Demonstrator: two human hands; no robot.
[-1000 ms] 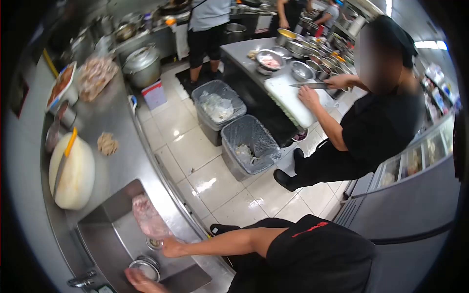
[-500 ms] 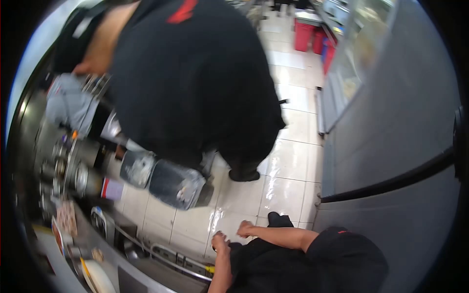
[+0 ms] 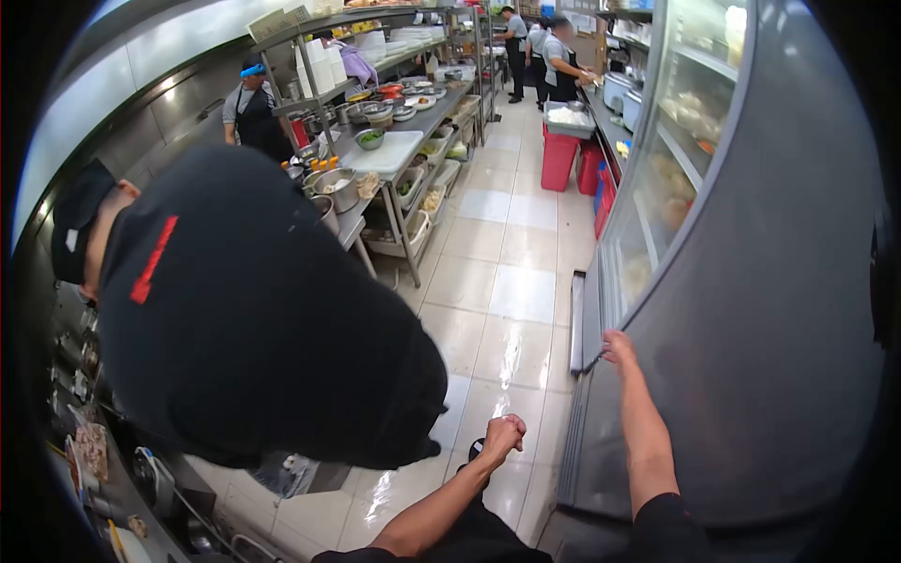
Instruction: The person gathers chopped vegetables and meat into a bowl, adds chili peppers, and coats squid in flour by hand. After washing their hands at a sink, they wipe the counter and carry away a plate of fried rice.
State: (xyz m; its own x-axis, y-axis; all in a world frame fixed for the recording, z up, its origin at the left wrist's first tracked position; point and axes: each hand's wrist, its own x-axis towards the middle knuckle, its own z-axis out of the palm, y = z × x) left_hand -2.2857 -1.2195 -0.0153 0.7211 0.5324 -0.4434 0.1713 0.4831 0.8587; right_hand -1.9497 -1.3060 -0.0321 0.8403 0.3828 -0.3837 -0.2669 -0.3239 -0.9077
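My left hand (image 3: 504, 439) hangs in front of me over the tiled floor, its fingers curled in and nothing visible in them. My right hand (image 3: 617, 347) is stretched forward against the corner of a tall grey refrigerator (image 3: 732, 375), its fingers loosely bent and apart. Whether the fingertips press on the cabinet edge is hard to make out. Beyond that hand is the refrigerator's glass door (image 3: 671, 159), with pale food on the shelves behind it. A metal strip (image 3: 576, 324) runs low beside the door.
Close on my left, a person in black (image 3: 253, 310) bends over, partly covering a plastic tub (image 3: 286, 474) near the floor. A steel worktable (image 3: 389, 155) carries bowls and pots. Red bins (image 3: 560, 159) stand farther along the aisle, near people at work (image 3: 561, 70).
My view has turned up and along the aisle. My right hand has moved from beside my left hand out to the refrigerator corner. The bending person now covers most of the tubs.
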